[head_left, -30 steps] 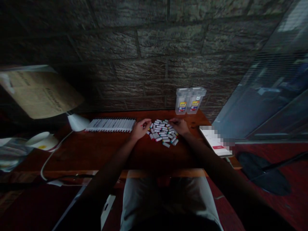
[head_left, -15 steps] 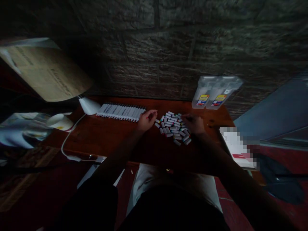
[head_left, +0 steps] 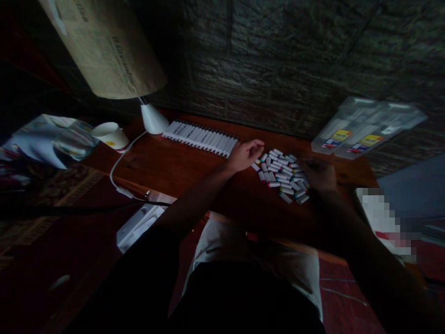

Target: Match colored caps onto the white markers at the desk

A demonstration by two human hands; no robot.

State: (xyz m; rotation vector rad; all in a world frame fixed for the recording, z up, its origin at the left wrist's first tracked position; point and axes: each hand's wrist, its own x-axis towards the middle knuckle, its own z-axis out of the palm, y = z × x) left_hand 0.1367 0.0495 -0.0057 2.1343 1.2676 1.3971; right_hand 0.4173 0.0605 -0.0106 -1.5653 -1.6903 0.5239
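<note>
White caps with coloured ends (head_left: 285, 184) are flanked by the left hand (head_left: 245, 156) and the right hand (head_left: 320, 174), both apparently half-curled; whether anything is pinched cannot be told. Handling of the heap is judged to be in hand, a precise fingertip pinch being called for. Leftward, markers (head_left: 201, 138) are ranged across the wooden table (head_left: 156, 164).

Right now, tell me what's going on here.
A person's left hand is at the left edge of a loose pile of short white cylinders with coloured ends, the right hand at its right edge. Whether either holds one is too dark to tell. Slim white pens with dark ends lie in a row to the left; two clear plastic cases stand at the back right.
</note>
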